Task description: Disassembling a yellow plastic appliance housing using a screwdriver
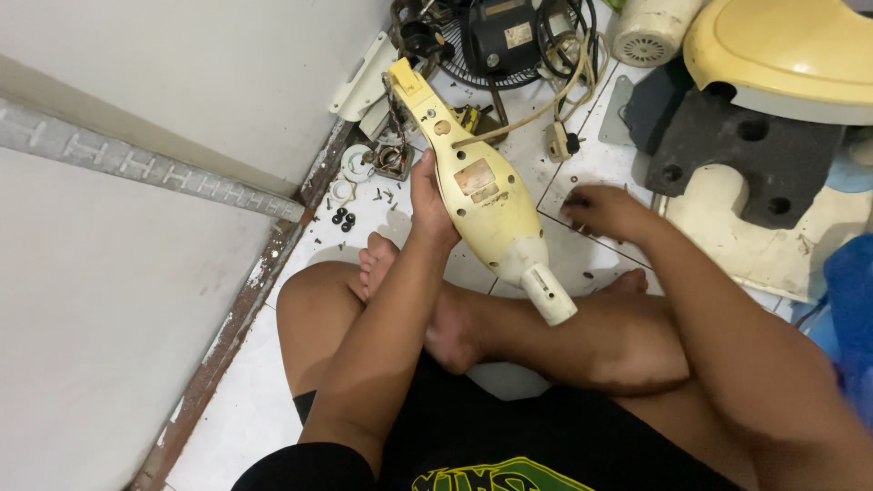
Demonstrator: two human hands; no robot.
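1. Yellowed plastic is what my left hand is clamped on — the long cream-yellow housing of some appliance, gripped along its left edge about midway down its length.
2. That housing lies slanted across the white floor tiles, narrow end pointing up toward the wall, its white tube end resting over my crossed legs.
3. My right hand is down on the floor to the right of the housing, fingers curled together with the tips on the tile; whether they pinch anything I cannot tell.
4. Small dark screws lie scattered on the tile near that hand.
5. Just beyond the housing's narrow end sit a small motor part with copper windings and a white round cap; a few black rubber rings lie near the door track.
6. Further up there is a black fan grille with a dark motor on it, and a beige cord that runs down to an inline switch.
7. To the right — well apart from my hands — a big yellow shell rests over a dark grey foam-like block with round holes, with a ribbed white cylinder just beside it.
8. At the far right edge a bit of blue plastic shows.
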